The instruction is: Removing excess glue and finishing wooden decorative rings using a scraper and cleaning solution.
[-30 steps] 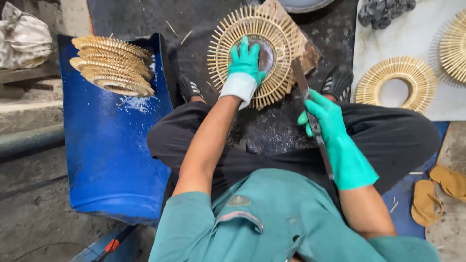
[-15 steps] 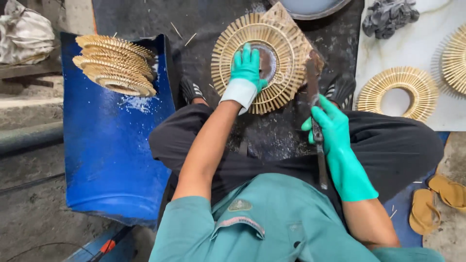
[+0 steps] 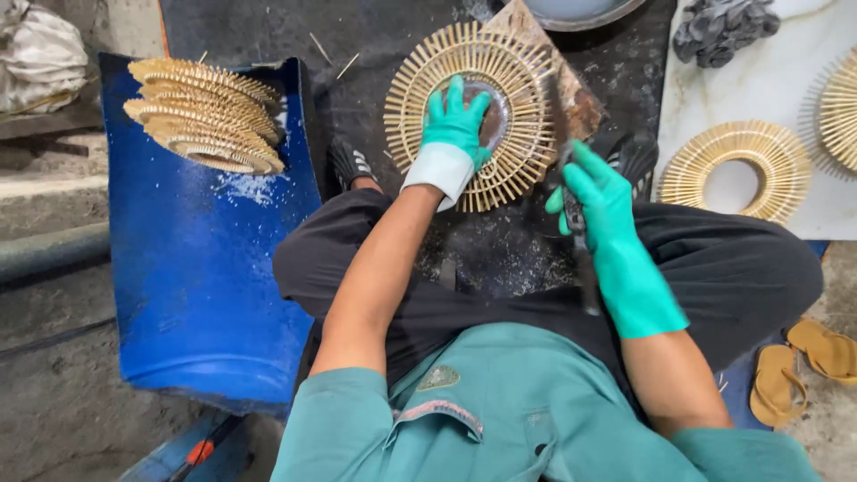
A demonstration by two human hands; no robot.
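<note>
A round ring of bamboo sticks (image 3: 509, 80) lies flat on a wooden board (image 3: 571, 89) in front of my crossed legs. My left hand (image 3: 453, 125), in a green glove, presses down on the ring's dark centre with fingers spread. My right hand (image 3: 596, 192), also gloved green, grips the handle of a long knife (image 3: 571, 178). Its blade reaches up beside the ring's right edge, blurred.
A stack of finished stick rings (image 3: 201, 116) rests on a blue curved plastic sheet (image 3: 205, 286) at left. More rings (image 3: 736, 170) lie on a white slab at right, with dark gloves (image 3: 719, 36) above. Sandals (image 3: 794, 366) sit at lower right. A grey basin (image 3: 580, 11) is at the top.
My right hand has carried the knife up and forward until the blade is beside the ring's right edge. My left hand stays pressed on the ring's centre.
</note>
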